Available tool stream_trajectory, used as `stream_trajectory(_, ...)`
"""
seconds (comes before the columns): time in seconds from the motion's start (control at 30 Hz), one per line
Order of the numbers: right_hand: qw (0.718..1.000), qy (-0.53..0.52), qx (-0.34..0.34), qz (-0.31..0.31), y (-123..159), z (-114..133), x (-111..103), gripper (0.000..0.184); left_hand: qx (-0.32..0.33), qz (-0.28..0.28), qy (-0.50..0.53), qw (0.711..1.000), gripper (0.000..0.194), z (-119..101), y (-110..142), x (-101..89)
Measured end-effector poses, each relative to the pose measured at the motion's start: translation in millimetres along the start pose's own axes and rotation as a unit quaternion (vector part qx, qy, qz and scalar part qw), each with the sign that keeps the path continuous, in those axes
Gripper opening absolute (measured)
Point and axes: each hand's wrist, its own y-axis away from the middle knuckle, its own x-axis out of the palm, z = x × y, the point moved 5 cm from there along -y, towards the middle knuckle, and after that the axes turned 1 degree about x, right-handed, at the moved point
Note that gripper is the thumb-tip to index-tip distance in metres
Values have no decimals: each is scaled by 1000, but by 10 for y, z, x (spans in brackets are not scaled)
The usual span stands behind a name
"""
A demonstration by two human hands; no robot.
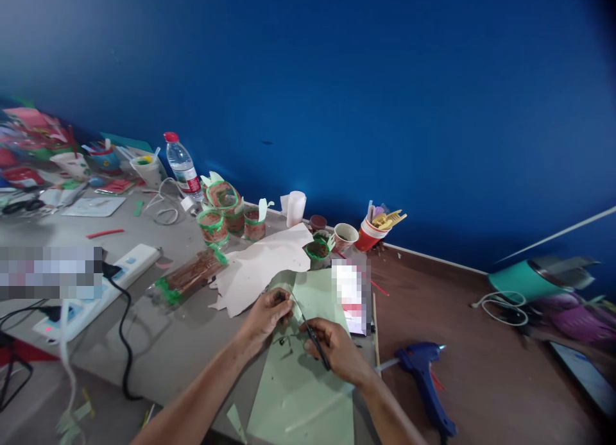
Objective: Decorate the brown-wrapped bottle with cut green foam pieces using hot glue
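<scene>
My left hand [267, 315] pinches the edge of a pale green sheet of paper [303, 394] that lies across the table's front edge. My right hand [337, 350] is closed round black-handled scissors [312, 333], whose blades point up toward my left fingers and the green sheet. A cream-coloured cut sheet [260, 265] lies just behind both hands.
A blue glue gun [423, 374] lies right of my hands. Decorated cups and jars [226, 214], a water bottle [183, 166], a red cup of sticks [373, 230], a white power strip [108, 281] with black cables, and a teal roll [520, 279] crowd the table against the blue wall.
</scene>
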Motion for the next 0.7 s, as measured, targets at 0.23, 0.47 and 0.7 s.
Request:
stream_trajectory(0.23,1000,-21,2,8,22,104,6,36,-28,22,3,999,40,43,34,25)
stream_trajectory(0.47,999,-26,27,6,30,139,0,43,-7,14,-46,999,44,-39,48,49)
stream_trajectory(0.7,999,-32,25,6,34,162,8,44,-13,18,-47,999,49,-69,42,54)
